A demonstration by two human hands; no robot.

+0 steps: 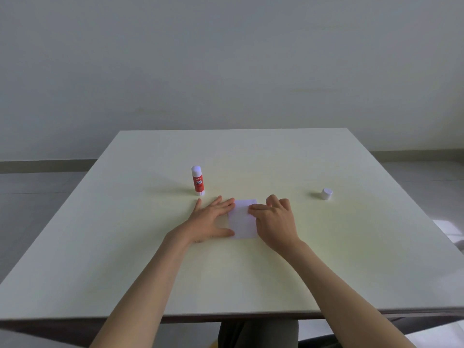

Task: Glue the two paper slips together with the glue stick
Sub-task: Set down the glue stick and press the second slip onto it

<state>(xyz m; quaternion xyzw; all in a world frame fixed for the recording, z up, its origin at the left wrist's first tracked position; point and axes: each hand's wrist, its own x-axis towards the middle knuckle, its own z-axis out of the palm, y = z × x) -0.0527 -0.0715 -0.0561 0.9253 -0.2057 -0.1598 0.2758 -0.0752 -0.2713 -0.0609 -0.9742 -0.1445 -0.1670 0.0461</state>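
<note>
White paper slips (242, 219) lie flat on the table (251, 272), seen as one rectangle, so I cannot tell if two are stacked. My left hand (212, 221) lies flat with spread fingers, its fingertips and thumb on the paper's left edge. My right hand (275, 219) presses its fingers down on the paper's right side. A red glue stick (198, 180) stands upright, uncapped, behind my left hand. Its white cap (327, 193) lies far to the right.
The cream table's near edge runs just below my forearms. A pale wall stands behind the table's far edge. My lap shows under the front edge.
</note>
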